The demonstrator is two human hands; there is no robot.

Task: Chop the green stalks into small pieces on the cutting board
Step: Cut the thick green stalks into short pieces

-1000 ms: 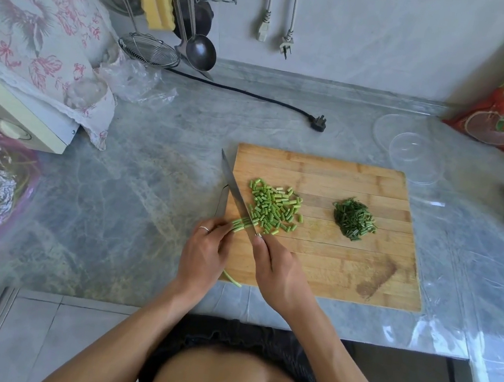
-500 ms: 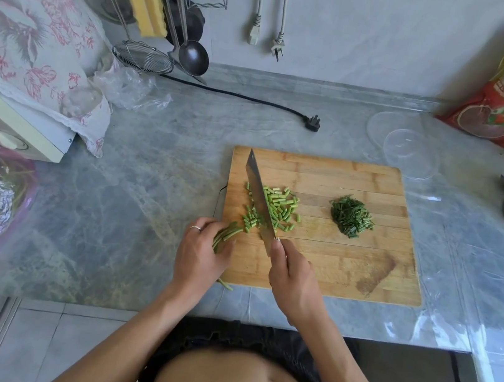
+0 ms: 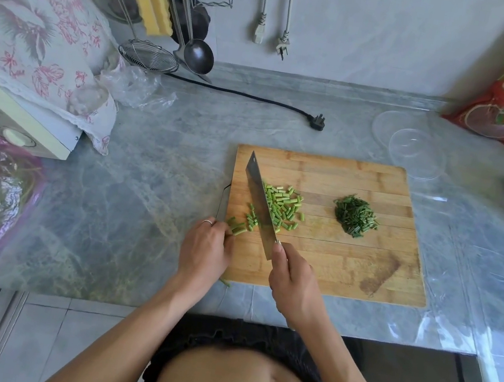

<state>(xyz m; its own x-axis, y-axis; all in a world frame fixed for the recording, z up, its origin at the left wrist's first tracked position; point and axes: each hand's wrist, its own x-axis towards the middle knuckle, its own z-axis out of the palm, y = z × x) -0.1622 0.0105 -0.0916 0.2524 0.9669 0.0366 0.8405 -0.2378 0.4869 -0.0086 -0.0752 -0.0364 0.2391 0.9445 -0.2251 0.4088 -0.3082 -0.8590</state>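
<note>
Green stalks (image 3: 236,228) pinched in left hand (image 3: 205,249), right hand (image 3: 292,283) clamped round knife (image 3: 260,203); clear bowl (image 3: 416,153) seemingly empty.

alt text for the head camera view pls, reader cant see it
A person's right hand holds a cleaver over light green stalk pieces on a wooden cutting board, while the left hand grips the uncut stalks at the board's left edge. A darker chopped pile sits to the right.

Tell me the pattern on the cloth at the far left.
Pink flowers on white cloth, clearest in the head view.
</note>
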